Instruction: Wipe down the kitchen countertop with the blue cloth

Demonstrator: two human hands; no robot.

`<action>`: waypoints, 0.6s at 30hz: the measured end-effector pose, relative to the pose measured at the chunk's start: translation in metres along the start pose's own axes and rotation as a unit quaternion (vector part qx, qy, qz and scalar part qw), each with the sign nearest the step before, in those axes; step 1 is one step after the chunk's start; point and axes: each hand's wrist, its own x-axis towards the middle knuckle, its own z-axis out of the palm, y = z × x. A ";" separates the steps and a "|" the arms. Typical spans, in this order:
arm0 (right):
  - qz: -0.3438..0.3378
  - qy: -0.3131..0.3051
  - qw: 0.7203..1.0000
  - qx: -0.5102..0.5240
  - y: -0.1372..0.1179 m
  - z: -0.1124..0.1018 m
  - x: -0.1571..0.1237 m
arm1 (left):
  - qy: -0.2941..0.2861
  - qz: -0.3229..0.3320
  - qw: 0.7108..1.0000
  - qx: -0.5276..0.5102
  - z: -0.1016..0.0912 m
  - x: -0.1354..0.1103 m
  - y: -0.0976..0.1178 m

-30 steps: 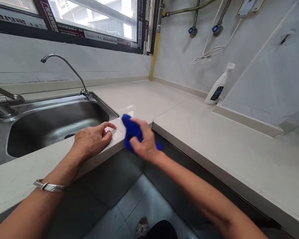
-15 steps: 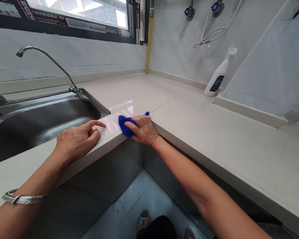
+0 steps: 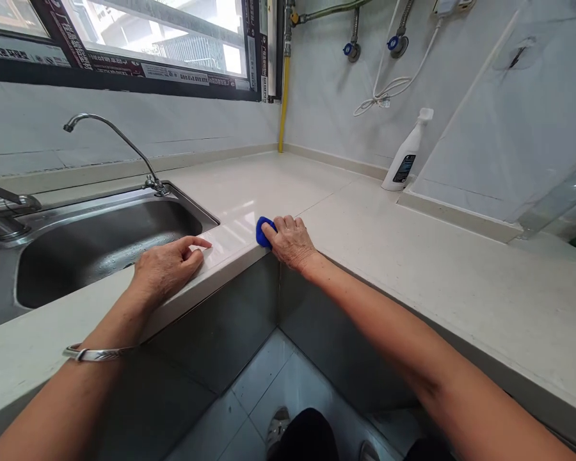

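My right hand is wrapped over a blue cloth and presses it on the pale countertop, at the inner corner where two counter runs meet. Much of the cloth is hidden under the palm. To the left, my left hand rests on the counter edge beside the sink, index finger stretched out and the others loosely bent, with nothing in it. A silver bracelet circles that wrist. The steel sink lies just behind the left hand.
A thin curved faucet and a mixer tap stand at the sink. By the right wall is a white spray bottle. A clear plastic bottle lies far right. A yellow pipe rises in the corner.
My right hand has shifted slightly right with the blue cloth, which now looks more bunched up. The view has tilted up and turned a little left. My left hand stays on the counter edge.
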 end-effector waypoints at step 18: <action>0.132 -0.155 0.978 -0.040 0.050 -0.085 -0.153 | 0.011 -0.019 1.000 0.014 0.001 0.017 -0.017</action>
